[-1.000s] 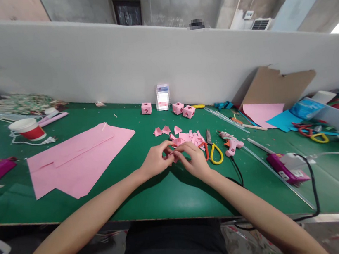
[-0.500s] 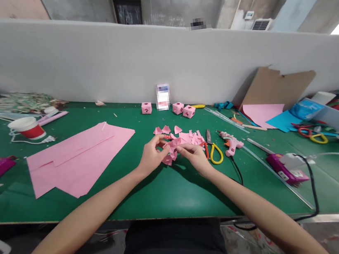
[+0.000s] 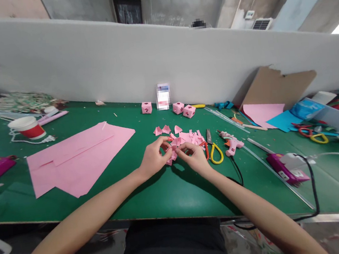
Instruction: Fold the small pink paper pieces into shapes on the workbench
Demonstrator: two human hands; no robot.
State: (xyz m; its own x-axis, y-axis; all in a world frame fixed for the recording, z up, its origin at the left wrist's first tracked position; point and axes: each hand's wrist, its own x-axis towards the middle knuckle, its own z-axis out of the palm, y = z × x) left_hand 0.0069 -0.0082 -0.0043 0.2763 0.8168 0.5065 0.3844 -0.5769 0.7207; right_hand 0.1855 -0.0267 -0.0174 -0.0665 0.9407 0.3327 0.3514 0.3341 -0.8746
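Both my hands meet over the middle of the green table (image 3: 166,194). My left hand (image 3: 154,158) and my right hand (image 3: 196,157) pinch a small folded pink paper piece (image 3: 172,148) between their fingertips, just above the tabletop. Behind it lies a heap of pink paper scraps (image 3: 189,137). Yellow-handled scissors (image 3: 214,150) and a pink glue gun (image 3: 231,143) lie right of my right hand. Three small pink paper cubes (image 3: 182,109) stand near the white partition.
Large pink paper sheets (image 3: 76,156) lie to the left, with a red-and-white cup (image 3: 29,128) beyond them. A purple glue gun (image 3: 287,167) with a black cord lies at the right. Cardboard (image 3: 276,86), blue and pink sheets and more scissors (image 3: 314,135) clutter the far right.
My hands stayed in place and kept turning and folding the pink paper piece between the fingers; it shifted slightly against the fingertips.
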